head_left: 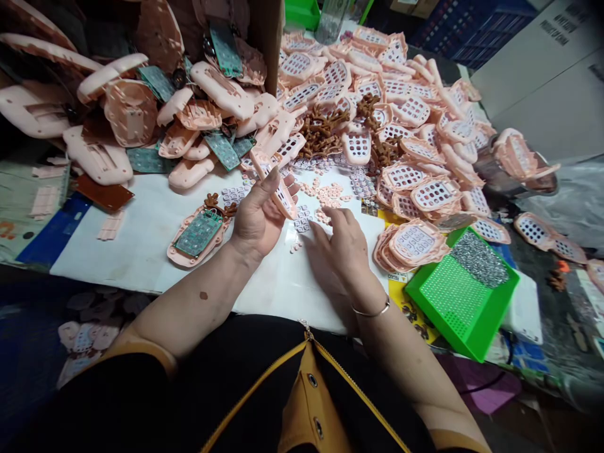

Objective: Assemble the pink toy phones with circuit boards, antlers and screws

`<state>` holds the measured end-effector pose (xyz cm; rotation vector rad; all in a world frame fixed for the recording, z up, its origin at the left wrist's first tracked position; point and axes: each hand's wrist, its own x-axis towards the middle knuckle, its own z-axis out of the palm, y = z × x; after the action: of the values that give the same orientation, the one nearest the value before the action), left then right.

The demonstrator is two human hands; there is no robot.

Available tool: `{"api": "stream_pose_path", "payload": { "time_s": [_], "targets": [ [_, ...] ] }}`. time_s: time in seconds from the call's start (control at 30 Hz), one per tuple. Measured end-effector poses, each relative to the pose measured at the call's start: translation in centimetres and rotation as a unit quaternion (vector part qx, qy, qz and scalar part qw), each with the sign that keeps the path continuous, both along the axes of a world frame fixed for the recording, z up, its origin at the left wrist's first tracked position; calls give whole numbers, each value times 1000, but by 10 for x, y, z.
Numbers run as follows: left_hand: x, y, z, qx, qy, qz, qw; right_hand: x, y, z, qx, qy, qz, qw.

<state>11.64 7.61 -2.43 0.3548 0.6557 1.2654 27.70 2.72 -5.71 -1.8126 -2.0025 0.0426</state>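
Observation:
My left hand (255,223) is closed around a pink plastic shell (285,200), held tilted on edge above the white work surface. My right hand (348,245) reaches over the surface with thumb and fingers apart; its fingertips are close to loose small pink buttons (325,192). Whether the fingertips touch a button is hidden. Between the hands lie pale square key pieces (302,220) with dark markings. Left of my left hand, a pink shell with a green circuit board (201,233) in it rests on the surface.
Pink shells with key holes (399,91) are heaped at the back, brown bear-shaped pieces (325,129) among them. At left, shells and boards fill a box (265,50). On the right stand stacked shells (413,242) and a green basket (453,308) of screws (479,258).

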Motion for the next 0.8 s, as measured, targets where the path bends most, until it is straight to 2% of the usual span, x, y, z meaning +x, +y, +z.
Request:
{"api": "stream_pose_path", "payload": {
  "time_s": [0.07,0.17,0.27,0.37,0.5,0.57,0.63,0.67,0.73,0.8],
  "targets": [
    [1,0,0,2,1,-3,1000,5,-7,-2,-24,-17,85,996],
    [2,-1,-1,7,4,-14,1000,-1,-17,-3,-58,-102,195,974],
    [2,0,-3,12,0,-22,1000,-12,-19,-3,-79,-153,208,963],
    [2,1,-4,15,-12,-37,999,-16,-16,-2,-92,-133,207,965],
    [2,0,-4,14,-26,-69,997,-12,-17,-4,-64,-109,215,969],
    [2,-1,-4,15,-29,-72,997,-8,-19,-4,-26,-50,187,981],
    [2,-3,-4,14,-31,-72,997,-2,-19,-3,37,84,122,988],
    [3,-3,-5,13,-33,-76,997,1,-17,-2,65,171,84,980],
    [4,-4,-6,9,-36,-93,995,9,-14,3,83,332,26,939],
    [6,-6,-8,10,-38,-122,992,14,-10,10,67,438,10,897]
  ]
}}
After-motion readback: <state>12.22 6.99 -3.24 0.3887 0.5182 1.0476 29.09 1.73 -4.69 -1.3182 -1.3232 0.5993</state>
